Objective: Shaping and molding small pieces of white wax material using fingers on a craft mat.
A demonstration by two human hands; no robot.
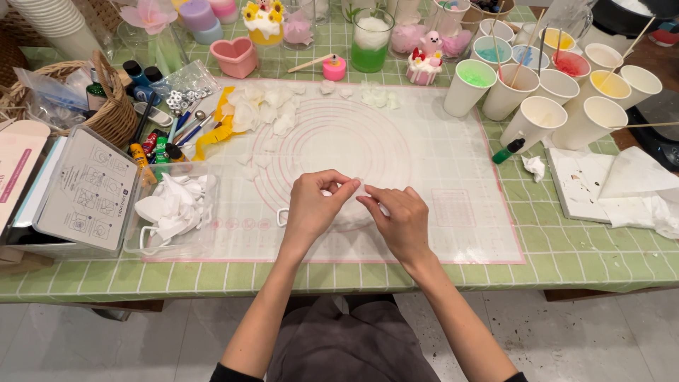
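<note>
Near the table's front edge, we pinch a thin, translucent white petal-shaped piece (pixel 359 189) between both hands: our left hand (pixel 315 205) closes thumb and forefinger on its left edge, our right hand (pixel 402 221) nips its right edge, likely to shape it above the white silicone mat with pink rings (pixel 438 163). Toward the mat's left edge a clear plastic tray of white moulded pieces (pixel 173 209) sits within reach. Farther back, loose white petals (pixel 265 110) lie spread apart. At the table's far right corner stand white paper cups with coloured contents and stir sticks (pixel 537 85).
</note>
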